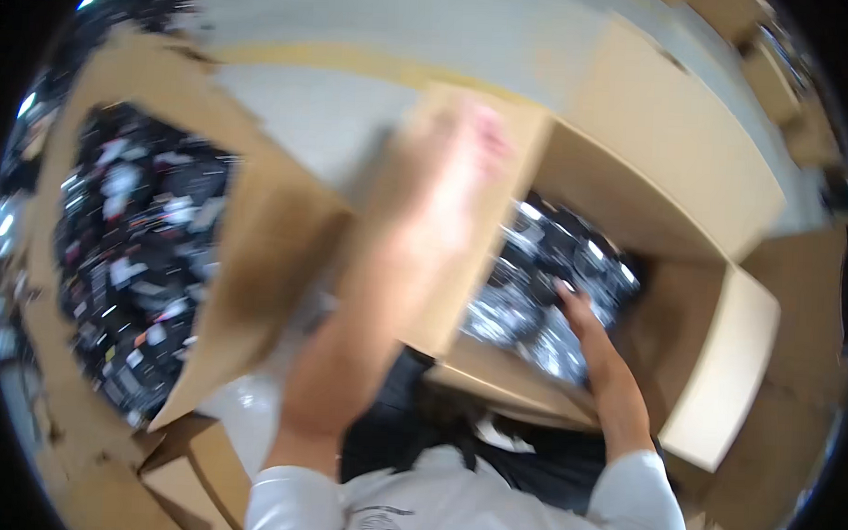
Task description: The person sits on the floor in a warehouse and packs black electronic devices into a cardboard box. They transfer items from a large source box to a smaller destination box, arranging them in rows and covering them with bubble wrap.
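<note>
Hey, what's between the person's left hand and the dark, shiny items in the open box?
The left-side flap of the open box, in the head view. The left hand is blurred; the dark, shiny items lie beyond the flap's edge.

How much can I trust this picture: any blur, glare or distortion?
Head view: motion blur smears the left hand; head view: white glare speckles the shiny plastic near the right hand; head view: the yellow floor line looks bowed, and the corners are black.
</note>
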Action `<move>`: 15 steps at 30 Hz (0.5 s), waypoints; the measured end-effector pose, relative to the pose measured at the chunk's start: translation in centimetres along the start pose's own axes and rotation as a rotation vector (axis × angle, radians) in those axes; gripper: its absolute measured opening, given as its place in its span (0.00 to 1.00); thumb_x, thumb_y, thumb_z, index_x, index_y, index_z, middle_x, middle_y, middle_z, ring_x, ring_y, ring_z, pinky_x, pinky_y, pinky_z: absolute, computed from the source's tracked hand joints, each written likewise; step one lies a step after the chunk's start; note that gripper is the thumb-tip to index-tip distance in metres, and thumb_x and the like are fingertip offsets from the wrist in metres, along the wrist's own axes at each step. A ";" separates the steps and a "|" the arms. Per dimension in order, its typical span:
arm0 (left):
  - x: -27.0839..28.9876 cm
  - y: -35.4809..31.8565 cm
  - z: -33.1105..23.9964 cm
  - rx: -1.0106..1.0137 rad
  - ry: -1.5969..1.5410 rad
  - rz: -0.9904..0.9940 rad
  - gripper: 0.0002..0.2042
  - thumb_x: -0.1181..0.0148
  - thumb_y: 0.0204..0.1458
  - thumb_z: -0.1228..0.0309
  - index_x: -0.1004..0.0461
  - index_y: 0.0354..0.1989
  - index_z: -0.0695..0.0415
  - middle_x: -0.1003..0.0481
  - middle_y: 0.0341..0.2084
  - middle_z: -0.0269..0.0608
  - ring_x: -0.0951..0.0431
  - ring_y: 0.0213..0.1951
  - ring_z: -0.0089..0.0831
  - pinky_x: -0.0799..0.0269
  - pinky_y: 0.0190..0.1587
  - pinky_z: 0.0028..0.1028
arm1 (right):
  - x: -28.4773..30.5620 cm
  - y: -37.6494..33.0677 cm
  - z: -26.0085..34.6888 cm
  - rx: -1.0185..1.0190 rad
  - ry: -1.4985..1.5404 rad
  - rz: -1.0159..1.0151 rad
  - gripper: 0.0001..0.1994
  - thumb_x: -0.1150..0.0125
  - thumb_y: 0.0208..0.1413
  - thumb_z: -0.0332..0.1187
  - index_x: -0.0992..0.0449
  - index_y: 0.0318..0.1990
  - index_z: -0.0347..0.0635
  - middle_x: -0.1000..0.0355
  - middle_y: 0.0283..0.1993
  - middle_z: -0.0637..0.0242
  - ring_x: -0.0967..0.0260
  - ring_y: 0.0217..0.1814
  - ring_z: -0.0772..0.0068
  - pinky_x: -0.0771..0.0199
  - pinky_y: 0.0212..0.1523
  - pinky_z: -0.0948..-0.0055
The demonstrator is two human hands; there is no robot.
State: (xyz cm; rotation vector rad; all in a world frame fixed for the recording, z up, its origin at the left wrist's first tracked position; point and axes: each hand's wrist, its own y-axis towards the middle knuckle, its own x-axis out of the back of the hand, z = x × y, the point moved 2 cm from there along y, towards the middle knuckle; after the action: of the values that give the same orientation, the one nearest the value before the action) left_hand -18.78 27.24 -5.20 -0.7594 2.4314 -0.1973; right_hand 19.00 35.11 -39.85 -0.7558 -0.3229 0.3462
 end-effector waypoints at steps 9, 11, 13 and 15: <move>-2.5 -2.1 -2.4 -0.125 0.135 -0.007 0.17 0.50 0.69 0.53 0.28 0.37 0.54 0.26 0.30 0.32 0.24 0.36 0.22 0.26 0.41 0.26 | 0.9 4.7 -2.0 0.443 -0.502 -0.190 0.21 0.28 0.48 0.41 0.18 0.43 0.30 0.19 0.36 0.54 0.22 0.36 0.67 0.25 0.38 0.61; -1.5 -3.0 -2.7 -0.203 0.146 0.029 0.17 0.48 0.69 0.54 0.27 0.37 0.56 0.25 0.30 0.33 0.24 0.37 0.22 0.26 0.41 0.26 | 2.1 4.1 0.5 0.587 -0.636 -0.174 0.19 0.29 0.46 0.39 0.19 0.34 0.26 0.23 0.26 0.57 0.26 0.27 0.70 0.29 0.29 0.60; 2.6 -5.0 -3.2 -0.276 0.184 -0.002 0.16 0.47 0.69 0.56 0.26 0.38 0.58 0.24 0.31 0.34 0.24 0.37 0.21 0.26 0.40 0.26 | -1.2 -0.6 3.5 0.625 -0.770 -0.133 0.22 0.30 0.45 0.42 0.26 0.17 0.27 0.31 0.14 0.58 0.31 0.19 0.72 0.33 0.25 0.58; 4.8 -9.3 -4.2 -0.414 0.220 -0.031 0.12 0.45 0.68 0.63 0.24 0.42 0.60 0.23 0.34 0.36 0.23 0.37 0.22 0.25 0.41 0.24 | -1.1 -3.6 6.4 0.644 -1.036 -0.130 0.24 0.30 0.46 0.42 0.29 0.13 0.29 0.32 0.12 0.57 0.32 0.16 0.68 0.31 0.25 0.57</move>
State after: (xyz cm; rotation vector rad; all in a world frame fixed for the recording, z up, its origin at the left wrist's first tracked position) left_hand -19.96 16.73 -1.29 -0.9983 2.7088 0.2325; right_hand 16.09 36.10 -33.07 0.1396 -1.1611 0.6625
